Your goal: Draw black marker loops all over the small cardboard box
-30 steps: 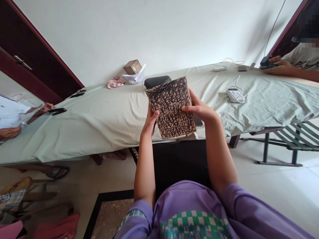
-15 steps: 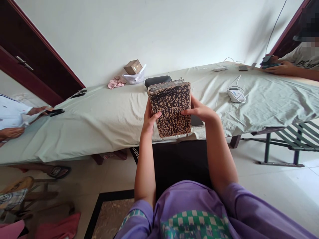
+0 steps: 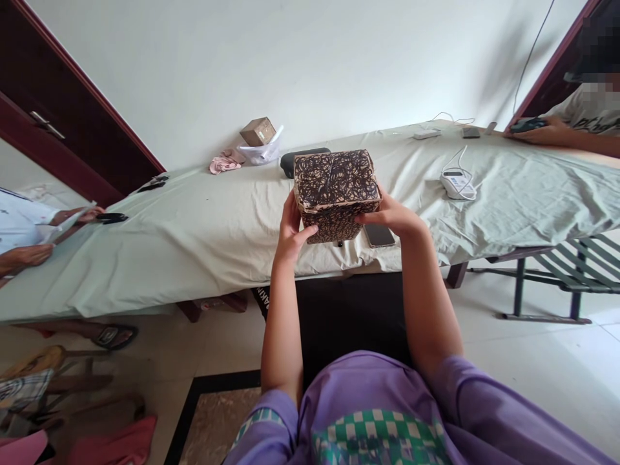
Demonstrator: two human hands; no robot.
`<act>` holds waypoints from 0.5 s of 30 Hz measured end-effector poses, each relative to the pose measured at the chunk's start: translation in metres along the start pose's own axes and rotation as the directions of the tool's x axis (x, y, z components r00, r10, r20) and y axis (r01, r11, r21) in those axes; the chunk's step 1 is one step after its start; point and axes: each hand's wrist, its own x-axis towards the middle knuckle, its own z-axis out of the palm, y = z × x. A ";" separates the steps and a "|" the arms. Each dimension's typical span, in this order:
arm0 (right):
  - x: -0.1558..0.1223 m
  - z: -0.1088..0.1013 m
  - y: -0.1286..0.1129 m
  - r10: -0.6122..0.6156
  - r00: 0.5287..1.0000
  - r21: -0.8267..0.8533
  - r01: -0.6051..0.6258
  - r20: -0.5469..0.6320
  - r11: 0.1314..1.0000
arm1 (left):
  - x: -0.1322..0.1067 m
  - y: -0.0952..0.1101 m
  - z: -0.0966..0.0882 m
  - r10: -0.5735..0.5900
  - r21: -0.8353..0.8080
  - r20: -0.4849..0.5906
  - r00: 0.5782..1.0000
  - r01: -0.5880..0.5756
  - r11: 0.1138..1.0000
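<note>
A cardboard box (image 3: 336, 177) covered in black scribbled loops is held up over the near side of the cloth-covered table (image 3: 232, 226). Its scribbled top and near side both face me. My left hand (image 3: 291, 232) is closed on the box's left side, thumb on the near face. On the right side, my right hand (image 3: 390, 213) grips it the same way; the other fingers of both hands are partly hidden behind the box. A dark phone (image 3: 379, 236) lies on the cloth by my right hand. Behind the box is a black case (image 3: 288, 165), partly covered.
Near the wall stand a smaller brown box (image 3: 258, 132) on a plastic tub (image 3: 261, 153) and a pink cloth (image 3: 226, 161). A white device with a cable (image 3: 458, 184) lies to the right. People sit at both table ends; a green slatted chair (image 3: 576, 265) stands front right.
The box has tipped in my hands: its scribbled top now shows, and the near face looks foreshortened. More of the phone is visible. At right, the other person's hands have shifted.
</note>
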 end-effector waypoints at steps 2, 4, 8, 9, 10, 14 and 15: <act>-0.001 -0.001 -0.003 0.005 1.000 -0.013 -0.005 -0.013 1.000 | -0.001 0.005 0.001 -0.047 0.002 -0.031 0.998 0.047 0.999; -0.003 -0.001 -0.004 0.027 0.999 -0.017 -0.028 -0.042 0.999 | -0.003 0.012 0.003 -0.108 -0.002 -0.068 0.992 0.108 0.994; -0.005 0.000 -0.004 0.057 0.996 0.043 -0.055 -0.062 0.998 | -0.004 0.025 0.010 -0.126 -0.028 -0.109 0.986 0.124 0.992; -0.005 0.001 -0.004 0.064 0.996 0.056 -0.060 -0.058 0.997 | -0.004 0.027 0.011 -0.113 -0.034 -0.108 0.988 0.109 0.993; -0.005 0.002 -0.003 0.072 0.996 0.064 -0.069 -0.054 0.996 | -0.004 0.028 0.011 -0.102 -0.042 -0.098 0.990 0.099 0.994; -0.002 0.006 0.001 0.102 0.993 0.066 -0.098 -0.057 0.993 | -0.006 0.028 0.010 -0.132 -0.090 -0.037 0.991 0.128 0.988; -0.001 0.007 0.002 0.109 0.993 0.070 -0.105 -0.055 0.992 | -0.006 0.028 0.010 -0.152 -0.098 -0.035 0.988 0.148 0.984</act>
